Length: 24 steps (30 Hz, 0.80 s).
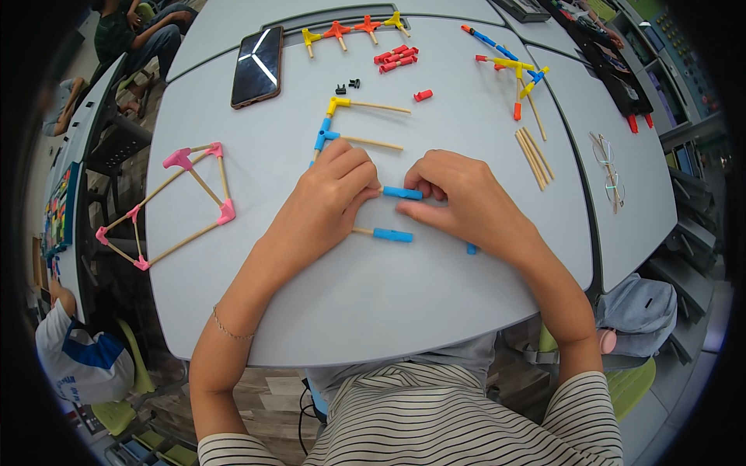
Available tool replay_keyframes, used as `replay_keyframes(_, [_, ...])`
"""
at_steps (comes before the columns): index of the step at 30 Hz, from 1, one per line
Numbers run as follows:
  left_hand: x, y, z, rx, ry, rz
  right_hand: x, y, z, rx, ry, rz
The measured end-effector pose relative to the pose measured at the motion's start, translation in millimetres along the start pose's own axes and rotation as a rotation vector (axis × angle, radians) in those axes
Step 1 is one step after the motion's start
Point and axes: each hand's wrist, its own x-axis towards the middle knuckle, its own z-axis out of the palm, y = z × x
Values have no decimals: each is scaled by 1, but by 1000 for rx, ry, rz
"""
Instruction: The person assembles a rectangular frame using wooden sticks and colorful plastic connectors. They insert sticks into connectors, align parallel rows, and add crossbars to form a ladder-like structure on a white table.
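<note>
My left hand [338, 186] is closed in a pinch on a thin wooden stick, mostly hidden by the fingers. On that stick's right end sits a blue tube connector [400, 193], gripped between the thumb and fingers of my right hand [458, 190]. Beyond my left hand lies a flat frame with a yellow elbow connector [336, 106], a blue branched connector [324, 138] and sticks pointing right. Below my hands, another blue tube connector [393, 235] caps a stick that runs under my left hand. A small blue piece [472, 248] shows partly beneath my right wrist.
A pink-jointed stick frame [180, 158] stands at left, a phone [258, 66] behind it. Yellow and orange connectors [337, 31], red connectors [398, 58] and black pieces [347, 86] lie farther back. At right are a multicoloured stick model [519, 70], loose sticks [535, 159] and glasses [612, 175].
</note>
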Motion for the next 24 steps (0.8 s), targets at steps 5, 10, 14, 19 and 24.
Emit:
replay_keyframes(5, [0,0,1,-5,-1,12,2,-1,1,-16,-30,-5])
replay_keyframes(10, [1,3,2,-24,2,-12,3,-1,2,-30,-9,-87])
replay_keyframes(14, [1,4,3,-11,-9,-9,4,0,-1,-14,-55,42])
replay_keyframes(19, [-1,2,3,-42,-16,-41,5,3,-6,25,-74,103])
replay_keyframes(24, [-1,0,3,-37,-16,-26,4,-2,-4,35,-60,41])
